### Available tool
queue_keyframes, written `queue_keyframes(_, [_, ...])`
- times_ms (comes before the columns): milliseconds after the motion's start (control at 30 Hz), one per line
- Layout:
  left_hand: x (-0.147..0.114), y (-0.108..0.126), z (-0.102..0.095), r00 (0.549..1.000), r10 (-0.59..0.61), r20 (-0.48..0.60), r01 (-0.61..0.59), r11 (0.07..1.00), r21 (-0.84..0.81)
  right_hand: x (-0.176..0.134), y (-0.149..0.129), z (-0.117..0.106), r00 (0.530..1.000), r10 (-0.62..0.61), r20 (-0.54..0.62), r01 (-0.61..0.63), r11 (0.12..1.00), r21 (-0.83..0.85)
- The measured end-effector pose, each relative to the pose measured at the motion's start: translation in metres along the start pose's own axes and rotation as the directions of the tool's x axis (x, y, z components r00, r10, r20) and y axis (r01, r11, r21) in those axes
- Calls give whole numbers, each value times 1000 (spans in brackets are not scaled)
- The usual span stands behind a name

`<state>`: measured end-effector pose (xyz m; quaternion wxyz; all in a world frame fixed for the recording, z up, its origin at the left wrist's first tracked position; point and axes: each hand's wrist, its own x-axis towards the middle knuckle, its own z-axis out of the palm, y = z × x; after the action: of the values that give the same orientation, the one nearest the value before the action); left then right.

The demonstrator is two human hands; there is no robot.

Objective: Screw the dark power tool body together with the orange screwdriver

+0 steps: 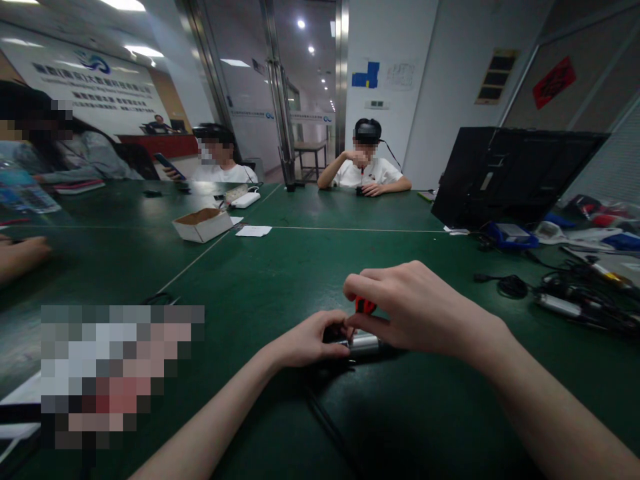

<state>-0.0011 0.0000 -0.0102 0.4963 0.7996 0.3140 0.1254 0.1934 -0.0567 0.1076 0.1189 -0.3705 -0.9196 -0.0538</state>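
My right hand (pixel 417 310) is closed round a red and black handle (pixel 365 305), which looks like a screwdriver's; its shaft is hidden by my fingers. Below it, a silver cylindrical tool body (pixel 365 344) lies close to the tabletop. The fingers of my left hand (pixel 307 340) pinch the left end of that cylinder, which sits under the red and black handle. A dark cable (pixel 327 420) runs from near the cylinder toward the front edge.
The green table (pixel 240 280) bears a small open box (pixel 203 225) and a white card (pixel 253 231). A black monitor (pixel 515 173) stands at right, near tangled cables and a silver tool (pixel 557 305). Several people sit around; a person's hand (pixel 23 259) rests at left.
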Motion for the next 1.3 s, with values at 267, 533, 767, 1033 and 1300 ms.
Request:
queue_keyframes(267, [0, -1, 1, 1000, 0, -19, 0, 1000, 3, -1, -3, -2, 1000, 3, 24, -4, 999, 44])
queue_keyframes(533, [-1, 6, -1, 1000, -10, -13, 11, 1000, 27, 0, -3, 0, 1000, 18, 1, -18, 1000, -5])
queue_keyframes(767, [0, -3, 0, 1000, -26, 11, 26, 1000, -1, -1, -4, 0, 1000, 14, 5, -13, 999, -32])
queue_keyframes(1033, [0, 0, 2, 999, -3, -36, 5, 999, 50, -3, -8, -4, 997, -21, 73, 13, 993, 117])
queue_keyframes(1300, [-1, -1, 1, 999, -19, -35, 19, 1000, 9, -2, -7, -1, 1000, -5, 7, 5, 1000, -2])
